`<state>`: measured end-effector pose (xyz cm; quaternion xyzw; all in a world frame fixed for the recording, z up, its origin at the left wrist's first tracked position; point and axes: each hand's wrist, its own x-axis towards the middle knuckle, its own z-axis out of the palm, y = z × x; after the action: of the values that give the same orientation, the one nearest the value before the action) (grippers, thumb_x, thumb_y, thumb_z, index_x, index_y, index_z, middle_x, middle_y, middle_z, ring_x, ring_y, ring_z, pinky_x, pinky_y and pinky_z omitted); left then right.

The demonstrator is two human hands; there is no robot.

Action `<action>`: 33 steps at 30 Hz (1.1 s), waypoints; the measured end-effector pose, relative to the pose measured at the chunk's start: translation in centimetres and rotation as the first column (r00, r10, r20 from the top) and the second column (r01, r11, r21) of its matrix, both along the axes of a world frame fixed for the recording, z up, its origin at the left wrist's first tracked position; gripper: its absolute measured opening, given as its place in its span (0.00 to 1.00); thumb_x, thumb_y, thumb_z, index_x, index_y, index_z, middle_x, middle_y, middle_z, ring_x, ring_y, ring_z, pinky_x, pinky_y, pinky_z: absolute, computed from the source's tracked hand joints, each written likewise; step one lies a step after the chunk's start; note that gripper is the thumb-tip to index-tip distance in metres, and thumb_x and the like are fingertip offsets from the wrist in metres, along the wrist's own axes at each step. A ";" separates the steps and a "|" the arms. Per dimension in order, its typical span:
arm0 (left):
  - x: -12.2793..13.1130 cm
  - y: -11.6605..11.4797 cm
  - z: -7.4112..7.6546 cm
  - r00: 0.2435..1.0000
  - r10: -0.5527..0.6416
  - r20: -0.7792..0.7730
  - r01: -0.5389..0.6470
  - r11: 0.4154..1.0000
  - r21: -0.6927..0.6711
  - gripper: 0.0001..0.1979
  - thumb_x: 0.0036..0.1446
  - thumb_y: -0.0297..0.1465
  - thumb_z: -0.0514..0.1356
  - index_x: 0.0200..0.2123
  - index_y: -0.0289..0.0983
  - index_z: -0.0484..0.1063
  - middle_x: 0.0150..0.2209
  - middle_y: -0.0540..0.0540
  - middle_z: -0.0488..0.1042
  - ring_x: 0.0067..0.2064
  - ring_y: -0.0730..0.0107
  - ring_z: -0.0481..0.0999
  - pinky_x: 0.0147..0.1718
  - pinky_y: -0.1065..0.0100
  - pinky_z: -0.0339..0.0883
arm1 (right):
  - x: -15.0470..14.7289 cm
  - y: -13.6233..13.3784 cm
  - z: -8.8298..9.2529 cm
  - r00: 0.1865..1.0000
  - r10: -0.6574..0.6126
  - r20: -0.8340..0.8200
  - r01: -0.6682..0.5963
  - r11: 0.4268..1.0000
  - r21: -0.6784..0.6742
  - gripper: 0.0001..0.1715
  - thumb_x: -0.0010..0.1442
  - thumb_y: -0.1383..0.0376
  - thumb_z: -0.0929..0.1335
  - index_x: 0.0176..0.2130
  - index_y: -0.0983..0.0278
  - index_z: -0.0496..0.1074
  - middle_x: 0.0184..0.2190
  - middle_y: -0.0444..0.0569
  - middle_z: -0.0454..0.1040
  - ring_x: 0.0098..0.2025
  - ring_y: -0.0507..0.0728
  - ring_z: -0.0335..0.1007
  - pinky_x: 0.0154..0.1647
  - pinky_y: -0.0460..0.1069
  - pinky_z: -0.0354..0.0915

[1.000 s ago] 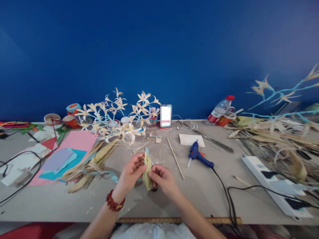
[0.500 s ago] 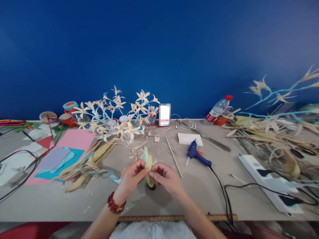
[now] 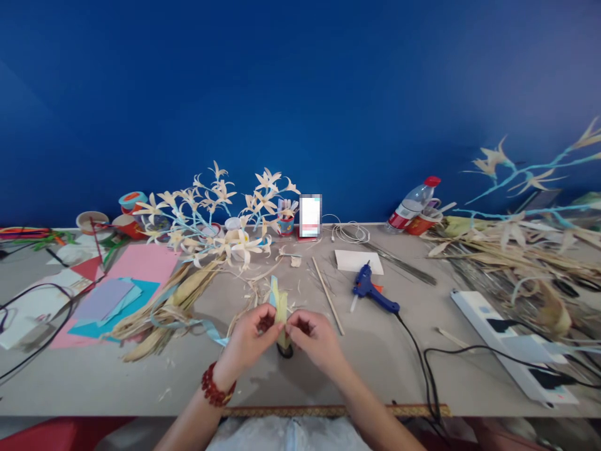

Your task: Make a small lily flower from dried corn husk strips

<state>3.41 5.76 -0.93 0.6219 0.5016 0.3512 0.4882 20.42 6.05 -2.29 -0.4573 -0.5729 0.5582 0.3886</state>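
Note:
Between my fingertips, over the middle of the table, a pale yellow-green corn husk strip (image 3: 280,305) stands upright. My left hand (image 3: 256,329) pinches it from the left, its thumb pressed against the strip. From the right, my right hand (image 3: 310,335) has thumb and fingertips closed at the strip's edge. A light blue strip (image 3: 273,285) shows just behind the husk, next to my left fingers. Below the husk lies a small dark rounded thing (image 3: 285,352), mostly hidden, so its kind is unclear.
A blue glue gun (image 3: 370,288) and a thin stick (image 3: 327,294) lie right of my hands. A power strip (image 3: 511,347) with black cords is farther right. Husk flowers (image 3: 220,219) stand behind; dried husks (image 3: 173,307) and coloured paper (image 3: 141,260) lie left.
My hands keep their pinch on the husk strip, which now stands slightly straighter. My right fingers have shifted a little; everything else on the table stays put.

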 end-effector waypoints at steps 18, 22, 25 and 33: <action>0.7 -0.7 1.2 0.943 0.091 -0.320 -0.025 0.978 0.205 0.09 0.57 0.32 0.55 0.26 0.39 0.60 0.24 0.54 0.63 0.27 0.72 0.64 0.28 0.73 0.57 | 0.5 -0.1 0.3 0.956 -0.031 0.291 -0.093 0.912 0.400 0.08 0.58 0.67 0.64 0.26 0.63 0.65 0.22 0.42 0.65 0.25 0.52 0.61 0.28 0.45 0.54; 0.6 -0.5 0.1 0.903 0.167 -0.395 -0.055 0.959 0.279 0.06 0.56 0.29 0.55 0.27 0.39 0.62 0.25 0.53 0.66 0.28 0.70 0.67 0.29 0.72 0.59 | 0.1 -0.4 -0.2 0.983 -0.060 0.173 -0.034 0.869 0.493 0.06 0.55 0.69 0.64 0.27 0.62 0.65 0.23 0.42 0.64 0.27 0.53 0.59 0.30 0.47 0.55; -1.2 0.4 -0.8 0.890 0.203 -0.407 -0.094 0.958 0.272 0.04 0.56 0.29 0.53 0.29 0.40 0.65 0.26 0.51 0.70 0.29 0.68 0.71 0.30 0.71 0.62 | 0.9 -0.6 0.4 0.997 -0.039 -0.068 0.063 0.915 0.398 0.06 0.56 0.68 0.65 0.26 0.61 0.66 0.23 0.42 0.65 0.26 0.52 0.59 0.28 0.47 0.56; -7.8 3.2 -2.2 0.506 0.360 -0.784 -0.149 0.932 0.332 0.06 0.58 0.29 0.52 0.31 0.38 0.68 0.28 0.46 0.71 0.31 0.62 0.73 0.30 0.67 0.62 | 10.1 0.7 3.1 0.650 -0.328 -0.686 0.451 0.892 0.002 0.12 0.54 0.61 0.71 0.24 0.62 0.66 0.25 0.42 0.66 0.24 0.49 0.60 0.23 0.43 0.58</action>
<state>-4.36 9.01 -3.10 0.6819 0.7163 0.1349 0.0609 30.48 6.70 0.86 -0.3032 -0.3283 0.5356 0.7166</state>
